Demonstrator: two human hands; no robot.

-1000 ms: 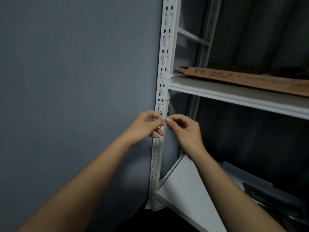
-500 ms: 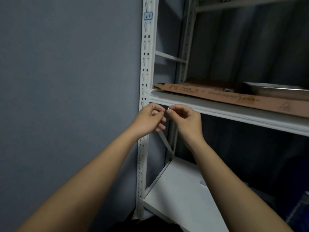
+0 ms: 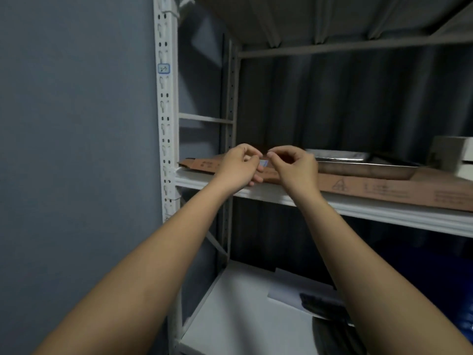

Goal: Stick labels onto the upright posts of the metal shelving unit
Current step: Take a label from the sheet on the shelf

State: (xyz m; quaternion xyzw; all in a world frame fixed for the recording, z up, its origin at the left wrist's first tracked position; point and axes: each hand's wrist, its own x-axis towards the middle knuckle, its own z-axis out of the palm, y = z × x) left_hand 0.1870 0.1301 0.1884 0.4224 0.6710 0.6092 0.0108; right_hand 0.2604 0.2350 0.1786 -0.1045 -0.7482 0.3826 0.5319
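Head view: both hands raised in front of the middle shelf (image 3: 358, 208), to the right of the white front post (image 3: 166, 139). Left hand (image 3: 238, 167) has fingers curled, thumb and fingertips pinching the left edge of a small white-blue label (image 3: 263, 163). Right hand (image 3: 294, 166) has fingers curled too, thumb and index tips meeting just at the label's right edge; contact looks like a pinch but blurred. Label sits between the two sets of fingers, apart from the post, in front of the flat cardboard (image 3: 384, 185) lying on the shelf. Another blue-bordered label (image 3: 163, 68) is stuck high on the front post. Metal tray (image 3: 358, 162) rests on the cardboard, behind the right hand. Grey wall (image 3: 76, 149) to the left.
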